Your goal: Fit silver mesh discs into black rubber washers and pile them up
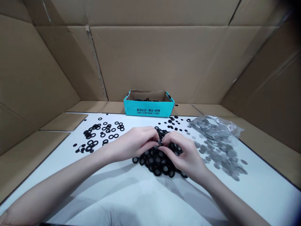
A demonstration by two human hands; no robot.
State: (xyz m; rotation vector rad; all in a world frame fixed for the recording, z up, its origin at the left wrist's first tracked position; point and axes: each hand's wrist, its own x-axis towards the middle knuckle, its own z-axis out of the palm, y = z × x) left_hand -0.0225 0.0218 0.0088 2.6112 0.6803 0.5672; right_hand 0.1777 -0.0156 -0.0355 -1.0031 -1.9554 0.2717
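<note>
My left hand point(137, 142) and my right hand point(184, 152) meet above the middle of the white table. Thumbs and fingers of both are pinched together on one small dark round piece point(160, 143), mostly covered by the fingertips. Directly below lies a heap of black rings with grey discs in their centres point(157, 161). Loose grey mesh-like discs point(225, 157) are spread to the right of my right hand. Open black rings point(102, 135) lie scattered beyond my left forearm.
A turquoise box point(149, 108) with black pieces inside stands at the back. At the right rear, a clear plastic bag point(215, 125) holds more grey discs. Small black caps point(172, 122) lie in front of the box. Cardboard walls point(155, 62) enclose the table on three sides.
</note>
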